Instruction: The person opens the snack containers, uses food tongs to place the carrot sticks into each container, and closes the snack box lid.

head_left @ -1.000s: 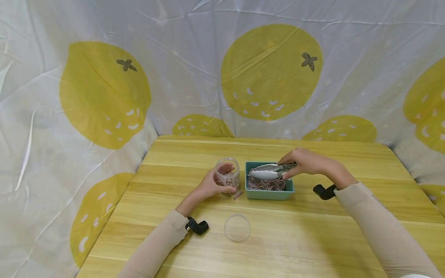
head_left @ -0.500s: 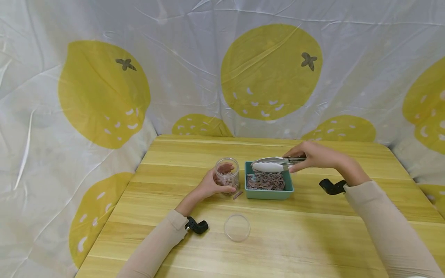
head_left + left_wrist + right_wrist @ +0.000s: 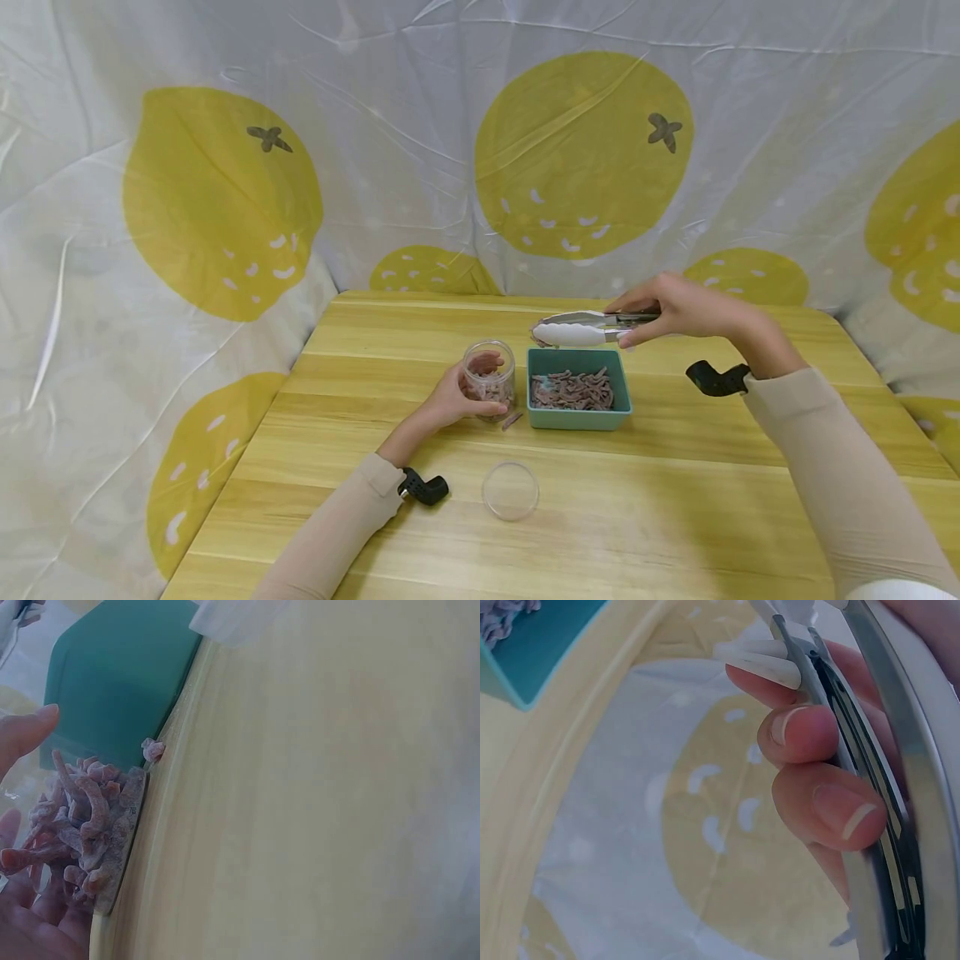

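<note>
My left hand (image 3: pixel 450 400) holds a clear round jar (image 3: pixel 491 354) on the table, thumb at its front and fingers behind. Brownish-pink dried strips (image 3: pixel 82 817) fill the lower part of the jar. Close by on the right sits a teal rectangular box (image 3: pixel 579 422) with more strips (image 3: pixel 573 392) inside. Above the box's back rim, my right hand (image 3: pixel 678 308) grips metal tongs (image 3: pixel 573 333) with white tips pointing left. Some brownish matter shows at those tips, too small to make out fully. In the right wrist view, fingers (image 3: pixel 832 806) wrap the tongs' metal arms.
A clear round lid (image 3: pixel 511 492) lies on the wooden table (image 3: pixel 637 500) in front of the jar. One loose strip (image 3: pixel 512 421) rests between jar and box. A lemon-print cloth (image 3: pixel 420 167) hangs behind and to the left.
The right hand has lifted the tongs up out of the box, to above its back rim. The left hand and jar have stayed in place.
</note>
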{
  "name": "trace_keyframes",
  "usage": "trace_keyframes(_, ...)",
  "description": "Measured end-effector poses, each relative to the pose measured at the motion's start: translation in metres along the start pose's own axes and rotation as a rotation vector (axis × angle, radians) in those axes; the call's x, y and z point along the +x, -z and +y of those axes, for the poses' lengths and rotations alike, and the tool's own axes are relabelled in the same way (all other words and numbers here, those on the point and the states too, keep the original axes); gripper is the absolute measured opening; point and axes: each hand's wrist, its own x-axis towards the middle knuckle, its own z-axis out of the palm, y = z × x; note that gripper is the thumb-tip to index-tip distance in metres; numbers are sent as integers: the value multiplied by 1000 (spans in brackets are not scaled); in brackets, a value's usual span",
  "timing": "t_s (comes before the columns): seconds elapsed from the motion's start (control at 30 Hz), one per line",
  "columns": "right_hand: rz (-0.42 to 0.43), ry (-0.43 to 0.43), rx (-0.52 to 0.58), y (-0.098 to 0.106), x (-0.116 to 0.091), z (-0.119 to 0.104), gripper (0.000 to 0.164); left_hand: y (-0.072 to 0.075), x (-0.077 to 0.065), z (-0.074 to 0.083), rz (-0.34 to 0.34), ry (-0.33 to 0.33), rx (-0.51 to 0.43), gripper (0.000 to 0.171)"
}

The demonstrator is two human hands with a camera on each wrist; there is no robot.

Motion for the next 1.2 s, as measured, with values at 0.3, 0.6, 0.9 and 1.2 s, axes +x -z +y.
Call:
trace_keyframes(0.3,-8,19,-68,0,22,-12,52,2,-1,-3,-1,4,6,79)
trace_keyframes(0.6,-59,36,-71,-10,44,-17,51,1,-2,-2,-3,2,4,79)
trace_keyframes(0.9,-95,85,-86,-19,62,-20,50,2,0,0,0,29,32,74)
trace_keyframes(1.2,-131,91,-90,-27,72,-23,50,1,-2,2,25,100,56,102)
